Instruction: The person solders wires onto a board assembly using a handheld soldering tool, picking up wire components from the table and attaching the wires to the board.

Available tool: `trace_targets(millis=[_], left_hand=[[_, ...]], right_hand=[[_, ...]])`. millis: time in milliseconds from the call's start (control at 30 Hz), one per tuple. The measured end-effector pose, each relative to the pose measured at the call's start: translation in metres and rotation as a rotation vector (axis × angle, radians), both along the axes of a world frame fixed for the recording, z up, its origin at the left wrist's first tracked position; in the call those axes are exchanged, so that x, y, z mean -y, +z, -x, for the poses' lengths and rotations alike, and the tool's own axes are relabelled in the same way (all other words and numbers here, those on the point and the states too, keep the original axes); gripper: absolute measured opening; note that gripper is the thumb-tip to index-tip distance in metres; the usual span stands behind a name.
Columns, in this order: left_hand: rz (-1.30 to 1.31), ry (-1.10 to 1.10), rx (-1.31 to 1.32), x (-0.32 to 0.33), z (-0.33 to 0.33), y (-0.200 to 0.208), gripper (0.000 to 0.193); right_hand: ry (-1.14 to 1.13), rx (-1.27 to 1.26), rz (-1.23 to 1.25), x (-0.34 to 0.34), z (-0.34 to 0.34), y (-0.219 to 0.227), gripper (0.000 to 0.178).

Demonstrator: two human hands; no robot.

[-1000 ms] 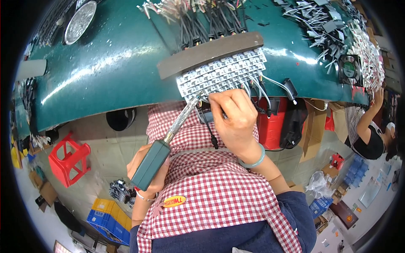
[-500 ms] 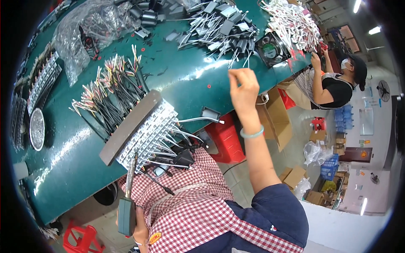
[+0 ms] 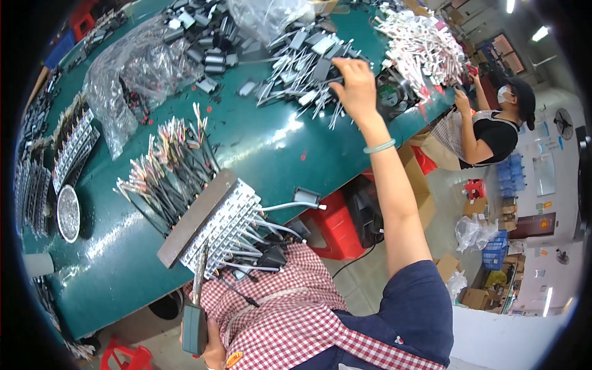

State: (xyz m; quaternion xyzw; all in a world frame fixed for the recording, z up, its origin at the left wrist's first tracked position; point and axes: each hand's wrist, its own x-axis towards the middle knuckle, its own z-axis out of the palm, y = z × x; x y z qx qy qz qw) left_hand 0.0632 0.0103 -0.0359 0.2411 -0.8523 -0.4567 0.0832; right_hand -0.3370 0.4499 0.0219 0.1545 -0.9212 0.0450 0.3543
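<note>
My left hand [image 3: 213, 346], low in the head view, is wrapped round the green handle of a soldering iron [image 3: 195, 327]. The iron's metal shaft points up, its tip end over or against a row of white circuit board strips [image 3: 223, 216]. A brown bar [image 3: 198, 219] lies along the strips, black cables with bared coloured ends fanning out beyond it. Grey-white wires leave the near side. My right hand [image 3: 357, 89] is stretched far forward, thumb and fingers apart, at the edge of a pile of grey cased parts with white wires [image 3: 296, 68]. Whether it touches a part cannot be made out.
One grey cased part [image 3: 306, 196] lies at the table edge. A round metal bowl [image 3: 68, 213], stacked board strips [image 3: 75, 148] and a plastic bag [image 3: 139, 74] are on the left. At right are a black fan [image 3: 394, 95], white connectors [image 3: 422, 46] and a co-worker [image 3: 487, 129].
My right hand has moved farther forward to the pile of grey parts, and its pinched fingers have spread. The left hand still holds the soldering iron at the strips; the whole view has shifted slightly.
</note>
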Motion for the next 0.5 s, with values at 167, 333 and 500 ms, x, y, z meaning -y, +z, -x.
trace_targets(millis=[167, 333, 500], left_hand=[[-0.023, -0.059, -0.081, -0.017, 0.038, -0.011, 0.036], [-0.008, -0.1, -0.109, -0.018, 0.055, -0.011, 0.036], [0.017, -0.105, -0.095, -0.017, 0.058, -0.011, 0.036]], right_hand=[[0.04, 0.024, -0.096, -0.006, 0.008, 0.003, 0.039], [0.039, 0.058, -0.159, -0.012, 0.015, 0.008, 0.015], [0.101, 0.083, 0.186, -0.01, 0.016, 0.014, 0.012]])
